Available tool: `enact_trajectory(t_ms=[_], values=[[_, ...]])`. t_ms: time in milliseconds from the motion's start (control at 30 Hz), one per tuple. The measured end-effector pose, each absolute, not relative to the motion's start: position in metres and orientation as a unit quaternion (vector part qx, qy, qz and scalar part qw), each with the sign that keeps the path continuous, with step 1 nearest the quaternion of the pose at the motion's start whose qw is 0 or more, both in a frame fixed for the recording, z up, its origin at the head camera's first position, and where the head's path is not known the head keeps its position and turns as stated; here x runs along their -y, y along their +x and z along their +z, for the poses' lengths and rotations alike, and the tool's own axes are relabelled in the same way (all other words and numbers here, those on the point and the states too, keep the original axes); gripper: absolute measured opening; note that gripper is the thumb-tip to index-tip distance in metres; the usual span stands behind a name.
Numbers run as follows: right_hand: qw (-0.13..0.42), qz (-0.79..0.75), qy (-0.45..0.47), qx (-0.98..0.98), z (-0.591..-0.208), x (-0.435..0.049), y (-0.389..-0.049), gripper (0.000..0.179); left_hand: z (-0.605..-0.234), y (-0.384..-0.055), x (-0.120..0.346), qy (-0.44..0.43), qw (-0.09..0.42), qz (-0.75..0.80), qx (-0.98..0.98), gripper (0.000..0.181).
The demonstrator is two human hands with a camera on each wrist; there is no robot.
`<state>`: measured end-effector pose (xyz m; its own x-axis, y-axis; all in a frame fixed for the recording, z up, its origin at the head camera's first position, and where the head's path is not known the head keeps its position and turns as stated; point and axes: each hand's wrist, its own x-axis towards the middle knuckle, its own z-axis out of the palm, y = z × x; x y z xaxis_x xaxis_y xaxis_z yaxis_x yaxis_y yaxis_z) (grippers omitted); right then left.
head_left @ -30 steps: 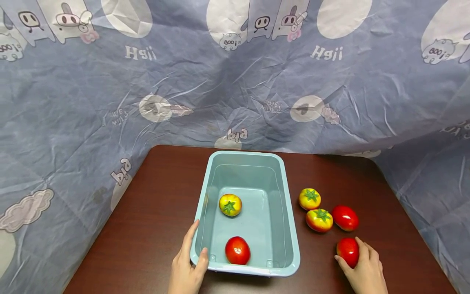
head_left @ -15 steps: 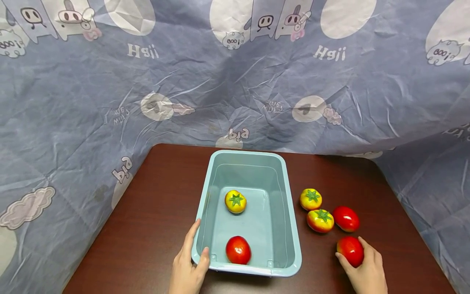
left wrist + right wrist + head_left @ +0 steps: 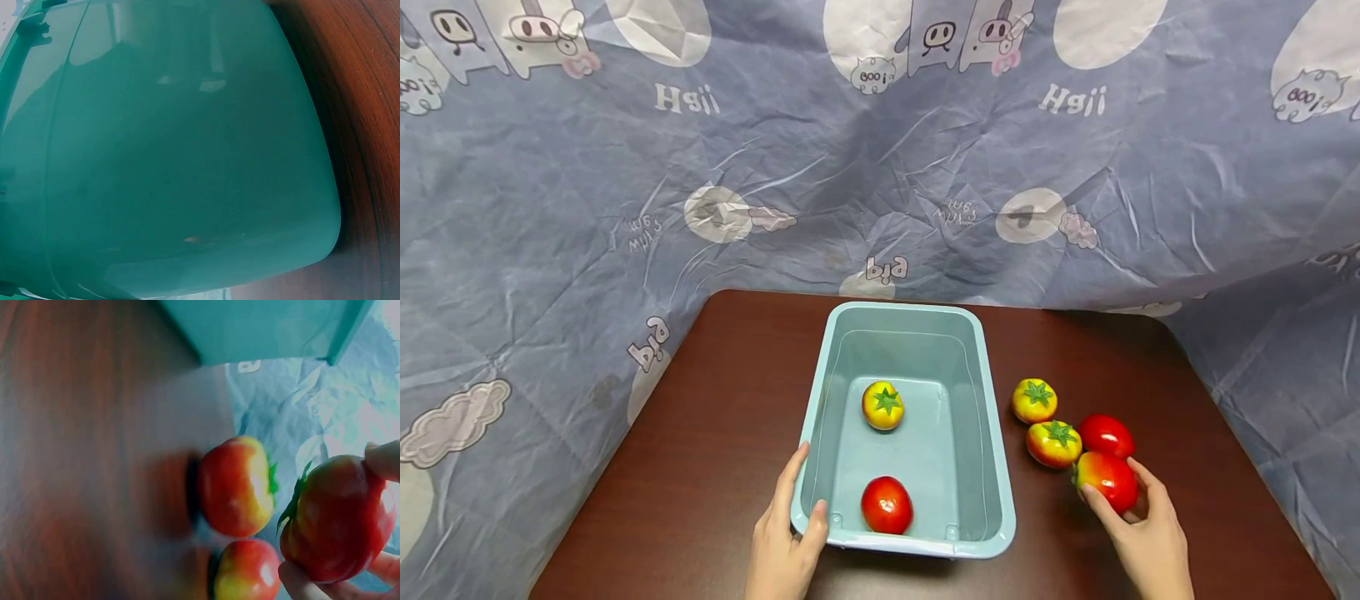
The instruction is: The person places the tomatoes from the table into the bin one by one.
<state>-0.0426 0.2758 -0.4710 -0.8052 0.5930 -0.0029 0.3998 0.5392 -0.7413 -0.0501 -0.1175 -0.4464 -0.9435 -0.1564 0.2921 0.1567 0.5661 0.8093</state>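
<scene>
At right of the bin [image 3: 917, 543], right hand [image 3: 1153, 521]: bent in a pinch, gripping the held tomato [image 3: 1112, 483] between thumb and fingertips.
Held tomato: red with a yellowish shoulder, green leaves pointing left toward the bin; raised above the table [image 3: 730, 417]; partly covering the red tomato [image 3: 1107, 433] behind, perhaps touching it, though hard to judge from this angle.
Red tomato: lying on the table, just beyond the held tomato.
Yellow-red tomato [image 3: 1051, 447]: lying just left of the red tomato, leaves facing up.
Yellow tomato [image 3: 1033, 402]: just beyond the yellow-red tomato, near the bin's right wall.
Left hand [image 3: 786, 533]: spread wide at the bin's near left corner, with index finger along the outer wall and thumb at the rim.
Bin floor: bearing a yellow fruit [image 3: 882, 408] with green leaves near the middle, and a glossy red fruit [image 3: 886, 505] at the near end, well apart.
Table: dark reddish-brown wood.
Cloth [image 3: 850, 167]: blue-grey, wrinkled, printed with cartoon figures, pale circles and lettering; hanging behind the table.
</scene>
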Motion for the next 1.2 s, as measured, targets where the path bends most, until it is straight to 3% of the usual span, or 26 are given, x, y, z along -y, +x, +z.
enact_trajectory(t_ms=[200, 367, 533, 733, 967, 1200], values=[[0.12, 0.49, -0.268, 0.821, -0.456, -0.265, -0.047, 0.071, -0.446, -0.05, 0.117, 0.003, 0.167, -0.469, 0.867, 0.071], [0.128, 0.604, -0.19, 0.763, -0.445, -0.257, -0.052, 0.053, -0.446, -0.05, 0.117, 0.005, 0.167, -0.468, 0.868, 0.071], [0.144, 0.652, -0.115, 0.736, -0.429, -0.241, -0.056, 0.049, -0.447, -0.05, 0.118, 0.001, 0.172, -0.467, 0.867, 0.073], [0.14, 0.658, -0.066, 0.737, -0.408, -0.22, -0.06, 0.049, -0.449, -0.051, 0.118, -0.007, 0.181, -0.467, 0.866, 0.073], [0.139, 0.673, 0.028, 0.726, -0.393, -0.189, -0.067, 0.061, -0.449, -0.052, 0.118, -0.009, 0.184, -0.469, 0.864, 0.073], [0.136, 0.583, 0.064, 0.798, -0.386, -0.167, -0.069, 0.072, -0.449, -0.051, 0.119, -0.007, 0.172, -0.469, 0.866, 0.072]])
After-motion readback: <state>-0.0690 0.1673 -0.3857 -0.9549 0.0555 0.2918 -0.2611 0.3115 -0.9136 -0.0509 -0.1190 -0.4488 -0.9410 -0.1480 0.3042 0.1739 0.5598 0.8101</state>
